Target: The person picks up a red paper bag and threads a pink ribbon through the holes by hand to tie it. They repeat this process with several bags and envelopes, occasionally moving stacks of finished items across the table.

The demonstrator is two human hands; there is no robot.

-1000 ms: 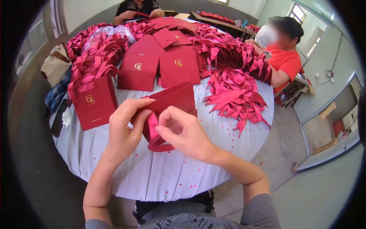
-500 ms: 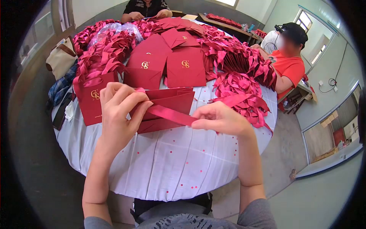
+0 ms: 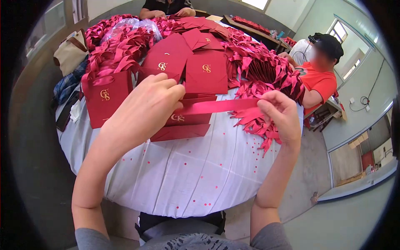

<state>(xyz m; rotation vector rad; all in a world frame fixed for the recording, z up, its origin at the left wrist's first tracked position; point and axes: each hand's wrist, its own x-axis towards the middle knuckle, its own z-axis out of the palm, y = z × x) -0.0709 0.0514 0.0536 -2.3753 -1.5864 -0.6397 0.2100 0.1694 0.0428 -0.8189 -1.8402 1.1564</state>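
Observation:
A red ribbon [image 3: 221, 106] stretches nearly level between my two hands, above a dark red paper gift bag [image 3: 183, 132]. My left hand [image 3: 152, 104] has its fingers curled at the ribbon's left part, over the bag's top; its fingertips are turned away from me. My right hand [image 3: 281, 114] pinches the ribbon's right end between thumb and fingers. The bag lies partly hidden behind my left hand, with some gold lettering showing. Left of it stands another red bag [image 3: 109, 100] with a gold logo and a ribbon handle.
Flat red bags [image 3: 206, 73] lie stacked behind my hands. Loose red ribbons [image 3: 258, 89] heap on the right, and ribboned bags [image 3: 121, 50] crowd the left. Small red dots scatter over the white tablecloth [image 3: 183, 179]. A person in an orange shirt [image 3: 321, 81] sits at right; another sits opposite.
My right hand has moved right and up, drawing the ribbon out longer and straighter. My left hand has shifted right over the bag, its back now turned toward me.

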